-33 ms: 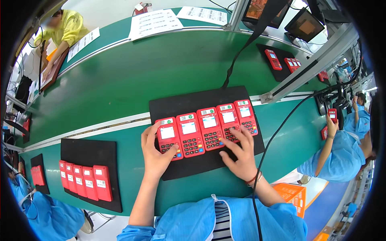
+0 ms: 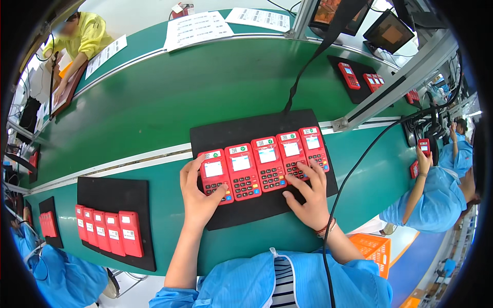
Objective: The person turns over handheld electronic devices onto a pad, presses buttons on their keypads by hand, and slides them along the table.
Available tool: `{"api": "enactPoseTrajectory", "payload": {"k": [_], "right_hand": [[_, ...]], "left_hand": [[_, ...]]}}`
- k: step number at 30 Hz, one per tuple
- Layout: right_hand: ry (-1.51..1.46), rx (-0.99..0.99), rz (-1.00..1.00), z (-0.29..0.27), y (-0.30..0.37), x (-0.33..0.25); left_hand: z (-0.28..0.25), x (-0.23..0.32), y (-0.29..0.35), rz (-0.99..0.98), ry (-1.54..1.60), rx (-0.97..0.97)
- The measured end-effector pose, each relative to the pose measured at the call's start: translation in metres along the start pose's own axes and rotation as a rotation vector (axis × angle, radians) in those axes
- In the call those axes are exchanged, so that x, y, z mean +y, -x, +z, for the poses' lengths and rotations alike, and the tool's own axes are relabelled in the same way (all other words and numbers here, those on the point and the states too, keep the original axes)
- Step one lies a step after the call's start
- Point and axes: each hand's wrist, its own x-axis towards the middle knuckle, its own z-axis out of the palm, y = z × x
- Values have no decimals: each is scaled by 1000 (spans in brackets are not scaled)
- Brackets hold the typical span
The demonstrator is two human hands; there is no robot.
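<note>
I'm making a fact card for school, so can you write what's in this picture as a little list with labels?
Left hand: around the leftmost device, thumb by its keys
Right hand: fingertips near the fourth device
Main row: five red keypad devices, side by side
Under them: black mat
To the left: second black mat, five red devices with white labels
Far left: person in yellow
Right side: person in blue holding a red device

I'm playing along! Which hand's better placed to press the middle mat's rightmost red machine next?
Probably the right hand: its fingers are near that rightmost machine; the left hand is at the leftmost machine.
</note>
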Motion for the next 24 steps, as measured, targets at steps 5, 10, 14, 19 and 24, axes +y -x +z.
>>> {"api": "enactPoseTrajectory", "payload": {"k": [5, 10, 14, 19, 24], "right_hand": [[0, -3, -29, -2, -8, -7], [30, -3, -7, 6, -9, 1], [45, -27, -14, 6, -11, 0], [38, -33, -19, 5, -17, 0], [64, -51, -43, 0, -19, -5]], "left_hand": [[4, -9, 2, 88, 40, 14], [6, -10, 5, 138, -33, 34], [6, -10, 5, 154, -42, 32], [8, -7, 4, 96, 51, 31], [2, -4, 5, 87, 36, 41]]}}
